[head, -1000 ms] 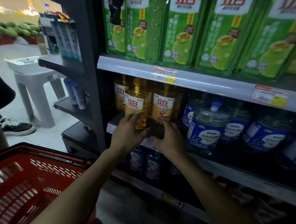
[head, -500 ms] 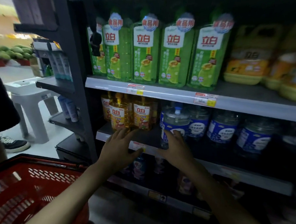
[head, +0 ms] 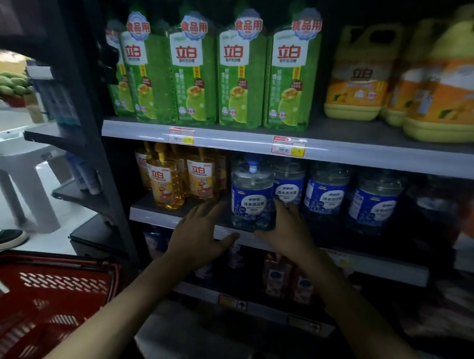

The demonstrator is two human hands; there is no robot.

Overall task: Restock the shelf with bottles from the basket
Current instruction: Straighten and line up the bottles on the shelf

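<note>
Blue-label bottle (head: 251, 196): upright on the front lip of the middle shelf (head: 151, 215), leftmost of a row of like bottles (head: 325, 192) and just right of the amber bottles (head: 167, 186). It stands forward of its neighbours.

Step in hand, as judged: you are seating this bottle in its slot, with the set-down made and the alignment not yet finished.

Next move, as judged: ease the bottle back until its label sits flush with the row. Keep it vertical so that it does not knock the amber bottles or tip off the lip, then let go and reach down for the basket (head: 46, 293) at your lower left. What remains in the basket cannot be made out.

Right hand (head: 288, 228): fingers curled round the bottle's lower right side, thumb along its base; it grips the bottle. The forearm rises from the lower right.

Left hand (head: 200, 232): fingers straight and spread, pointing at the bottle's lower left side, thumb out beneath the shelf lip. It holds nothing, and whether the fingertips touch the bottle cannot be told.
</note>
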